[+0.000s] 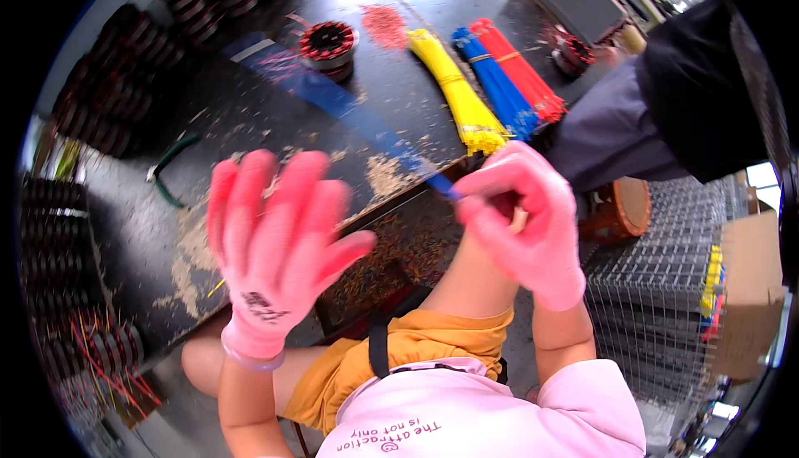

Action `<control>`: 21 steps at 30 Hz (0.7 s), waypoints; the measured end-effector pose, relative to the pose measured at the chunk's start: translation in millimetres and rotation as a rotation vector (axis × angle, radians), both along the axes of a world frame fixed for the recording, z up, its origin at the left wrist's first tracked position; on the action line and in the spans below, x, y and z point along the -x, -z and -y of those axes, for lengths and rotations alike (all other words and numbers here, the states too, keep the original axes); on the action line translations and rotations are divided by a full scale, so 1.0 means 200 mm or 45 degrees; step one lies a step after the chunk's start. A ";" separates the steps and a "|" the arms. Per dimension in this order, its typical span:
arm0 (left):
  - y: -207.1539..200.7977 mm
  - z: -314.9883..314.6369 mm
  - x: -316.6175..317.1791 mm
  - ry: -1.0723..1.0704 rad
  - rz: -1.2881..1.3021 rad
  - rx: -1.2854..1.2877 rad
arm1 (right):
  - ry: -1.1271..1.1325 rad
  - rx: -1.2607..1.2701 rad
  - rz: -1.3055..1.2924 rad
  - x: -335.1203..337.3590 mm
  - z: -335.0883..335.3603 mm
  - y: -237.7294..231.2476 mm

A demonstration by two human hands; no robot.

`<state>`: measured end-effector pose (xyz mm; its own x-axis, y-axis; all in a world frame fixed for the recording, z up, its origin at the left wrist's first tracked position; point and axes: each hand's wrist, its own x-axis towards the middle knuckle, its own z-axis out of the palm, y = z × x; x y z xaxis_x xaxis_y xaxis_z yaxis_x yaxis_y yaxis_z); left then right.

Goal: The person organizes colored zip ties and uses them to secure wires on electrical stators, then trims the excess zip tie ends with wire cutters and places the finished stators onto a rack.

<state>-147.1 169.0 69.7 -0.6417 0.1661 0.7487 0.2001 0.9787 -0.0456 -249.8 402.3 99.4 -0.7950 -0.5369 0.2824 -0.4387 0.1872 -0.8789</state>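
Observation:
My left hand, in a pink glove, is raised over the front edge of the dark worktable with its fingers spread apart and nothing in it; it looks blurred. My right hand, also in a pink glove, is closed and pinches the near end of a long blue strip. The strip runs from my fingertips diagonally across the table toward the far left. Something tan shows inside my right fist. A stator with red and copper windings stands beside the strip's far part.
Yellow, blue and red bundles of thin sleeves lie at the table's right, and a red heap behind them. Green-handled pliers lie at the left. Stacked stators line the left edge. Another person stands at the right, by a wire basket.

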 end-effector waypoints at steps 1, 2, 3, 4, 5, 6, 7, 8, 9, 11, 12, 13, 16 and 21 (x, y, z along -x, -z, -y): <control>-0.04 0.01 0.01 0.105 0.001 0.068 | -0.164 -0.017 -0.046 -0.02 0.11 -0.04; -0.07 0.03 0.00 0.213 0.010 0.133 | -0.326 -0.031 -0.092 -0.03 0.20 -0.05; -0.10 0.09 -0.04 0.131 0.003 0.098 | -0.370 0.052 0.158 -0.01 0.27 -0.02; -0.11 0.14 -0.07 0.068 -0.020 0.049 | -0.394 0.109 0.402 0.02 0.33 0.02; -0.08 0.21 -0.10 -0.053 -0.013 0.008 | -0.361 0.140 0.391 0.07 0.40 0.10; -0.05 0.23 -0.16 -0.201 0.081 -0.150 | -0.309 -0.015 0.331 0.12 0.46 0.21; 0.00 0.22 -0.19 -0.230 0.106 -0.380 | -0.371 -0.204 0.151 0.17 0.51 0.36; 0.07 0.20 -0.19 -0.251 0.129 -0.615 | -0.426 -0.396 -0.032 0.19 0.56 0.46; 0.13 0.19 -0.20 -0.243 0.222 -0.875 | -0.514 -0.451 0.248 0.18 0.63 0.48; 0.30 0.19 -0.17 -0.292 0.236 -0.807 | -0.628 -0.429 0.572 0.16 0.72 0.56; 0.37 0.18 -0.15 -0.334 0.277 -0.833 | -0.647 -0.349 0.628 0.15 0.75 0.65; 0.41 0.17 -0.13 -0.359 0.285 -0.867 | -0.667 -0.263 0.683 0.15 0.78 0.71; 0.49 0.17 -0.09 -0.414 0.298 -0.935 | -0.643 -0.195 0.585 0.12 0.80 0.73; 0.50 0.20 -0.12 -0.296 0.449 -0.965 | -0.424 -0.250 0.050 0.00 0.67 0.61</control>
